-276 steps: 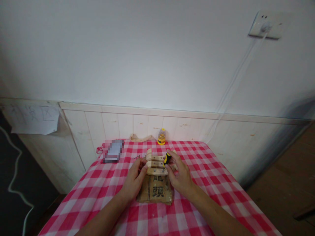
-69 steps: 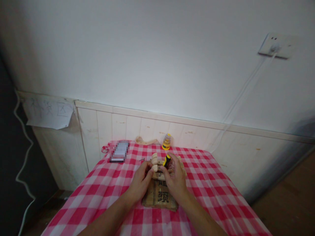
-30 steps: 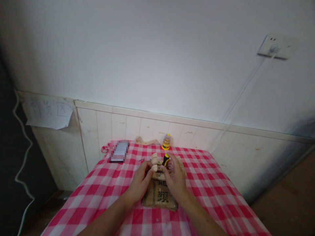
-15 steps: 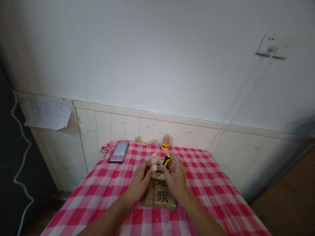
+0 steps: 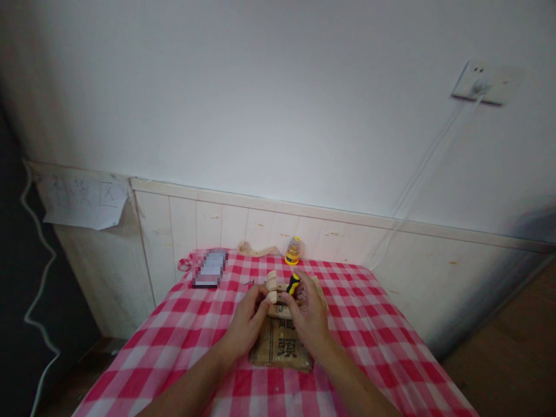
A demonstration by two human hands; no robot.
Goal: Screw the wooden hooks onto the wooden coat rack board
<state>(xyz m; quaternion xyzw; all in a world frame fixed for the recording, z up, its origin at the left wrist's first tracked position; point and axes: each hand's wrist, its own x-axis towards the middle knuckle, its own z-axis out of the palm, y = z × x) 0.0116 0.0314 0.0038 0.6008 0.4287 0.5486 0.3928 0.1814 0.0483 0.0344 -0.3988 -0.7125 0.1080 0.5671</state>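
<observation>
My left hand is closed on the left end of a pale wooden piece with a rounded, ribbed end. In my right hand the fingers are wrapped round a yellow and black screwdriver, its handle tilted up and its tip pointing down toward the wood. Where exactly the tip meets the wood is too small to tell. Under the wood lies a brown packet with dark printed characters. A small thin metal piece shows just beyond my left fingers.
At the table's back stand a yellow-capped bit container and a curved wooden piece. A phone lies at the back left on the red checked tablecloth. The wall rises right behind, with a socket and cable.
The screwdriver handle has turned slightly in my right hand, and the right fingers have shifted a little. My left hand and the wooden piece look the same.
</observation>
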